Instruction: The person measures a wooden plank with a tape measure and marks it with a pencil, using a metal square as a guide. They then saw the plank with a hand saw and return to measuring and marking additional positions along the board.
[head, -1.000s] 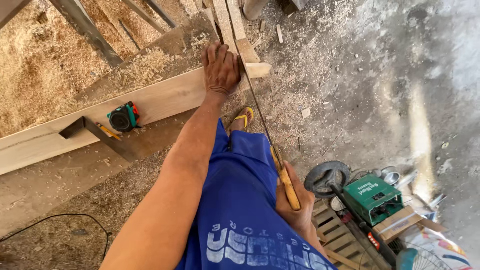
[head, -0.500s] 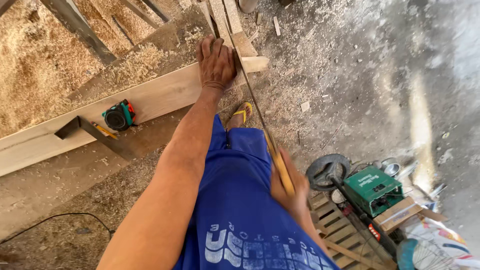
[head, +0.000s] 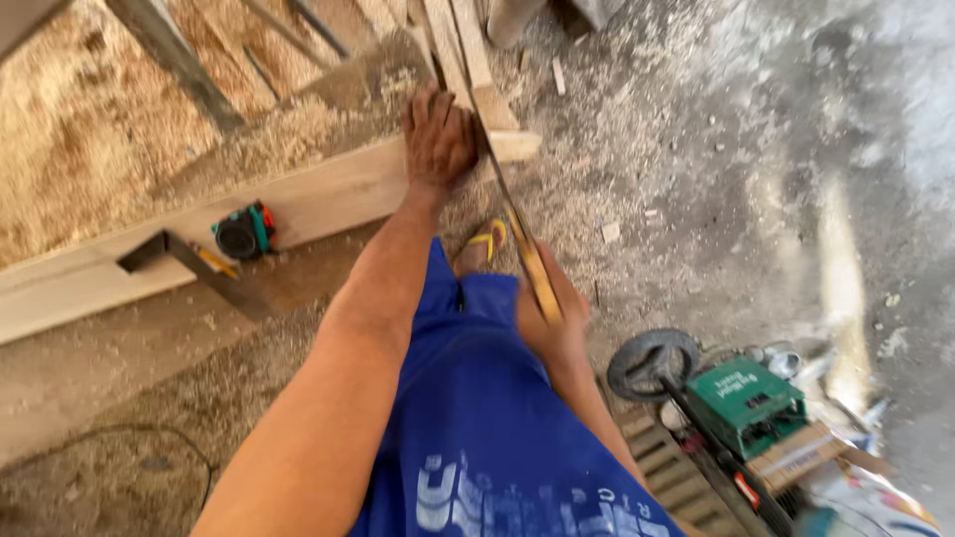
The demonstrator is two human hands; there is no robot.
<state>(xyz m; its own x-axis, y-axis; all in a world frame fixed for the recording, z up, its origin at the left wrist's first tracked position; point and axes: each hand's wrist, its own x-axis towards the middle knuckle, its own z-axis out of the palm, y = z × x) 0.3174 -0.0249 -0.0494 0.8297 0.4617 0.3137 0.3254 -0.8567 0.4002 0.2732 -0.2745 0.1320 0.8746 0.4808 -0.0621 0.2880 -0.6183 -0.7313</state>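
Now, your left hand [head: 439, 136] presses flat on plank [head: 298, 204] near its end, at 12 o'clock. Right hand [head: 553, 323] wraps handsaw [head: 517, 234] handle at 3 o'clock. Keep blade square beside your fingers, stroke long, let plank stay pinned. Tape measure [head: 244, 232] sits at 10 o'clock.

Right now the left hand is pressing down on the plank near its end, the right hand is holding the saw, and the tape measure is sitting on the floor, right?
Not quite. The tape measure sits on the plank, not on the floor, as the head view shows. The rest holds: the left hand presses on the plank near its end, and the right hand holds the saw.
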